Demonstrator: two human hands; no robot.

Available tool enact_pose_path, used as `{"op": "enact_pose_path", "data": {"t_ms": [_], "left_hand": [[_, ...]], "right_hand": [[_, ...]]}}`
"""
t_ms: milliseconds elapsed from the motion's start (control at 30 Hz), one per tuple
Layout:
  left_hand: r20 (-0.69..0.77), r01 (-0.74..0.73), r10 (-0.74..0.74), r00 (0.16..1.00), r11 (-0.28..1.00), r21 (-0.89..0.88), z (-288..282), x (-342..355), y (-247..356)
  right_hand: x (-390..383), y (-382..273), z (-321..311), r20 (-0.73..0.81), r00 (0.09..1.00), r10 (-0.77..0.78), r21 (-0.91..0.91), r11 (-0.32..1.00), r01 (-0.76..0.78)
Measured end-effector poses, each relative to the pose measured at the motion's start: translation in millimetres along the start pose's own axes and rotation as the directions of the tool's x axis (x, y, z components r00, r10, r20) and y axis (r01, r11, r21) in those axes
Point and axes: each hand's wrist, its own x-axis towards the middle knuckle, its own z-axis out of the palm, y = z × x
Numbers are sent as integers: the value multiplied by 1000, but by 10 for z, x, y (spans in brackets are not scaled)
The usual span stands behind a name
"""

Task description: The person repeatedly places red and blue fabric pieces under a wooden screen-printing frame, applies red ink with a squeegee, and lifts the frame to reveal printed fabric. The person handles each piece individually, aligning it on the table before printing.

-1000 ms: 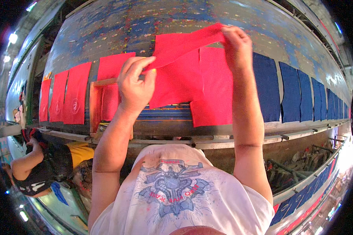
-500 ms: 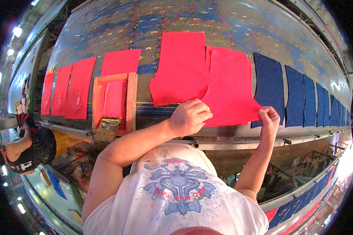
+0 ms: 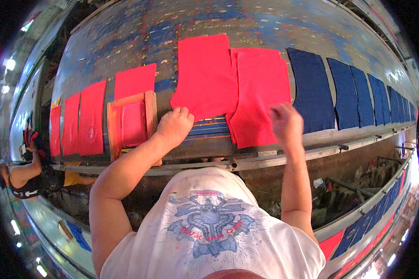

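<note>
My left hand [image 3: 177, 124] has its fingers closed at the lower-left corner of a red fabric panel [image 3: 202, 74], which lies flat on the long paint-spotted table [image 3: 251, 21]. My right hand [image 3: 286, 121] is blurred over a stack of red panels [image 3: 257, 81] just to the right; its fingers look bent, but I cannot make out whether they grip anything. A wooden-framed screen [image 3: 150, 109] with a red inside stands left of my left hand, over the lower part of another red panel [image 3: 135, 76], partly behind my forearm.
Red panels [image 3: 91, 116] line the left; navy panels [image 3: 312, 88] run off to the right. A metal rail [image 3: 260, 162] follows the near edge. A co-worker [image 3: 32, 179] in black stands at left. Another table [image 3: 368, 223] with red and navy panels is behind me at right.
The red fabric that both hands held raised now lies flat. My left hand has moved left from the right stack to the middle panel; my right hand has moved up and left, off the stack's corner.
</note>
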Motion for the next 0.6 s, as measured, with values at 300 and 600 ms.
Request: {"op": "enact_pose_path", "data": {"t_ms": [300,600], "left_hand": [[-345,-18,-393,852,638,-770,-161,474,-638],[-663,-374,-508,550,560,-739,-1225,696,-1101]], "right_hand": [[620,-1305,1107,247,857,-453,-261,820,509],[1836,-1268,222,-200,887,-416,-462,838,290]]}}
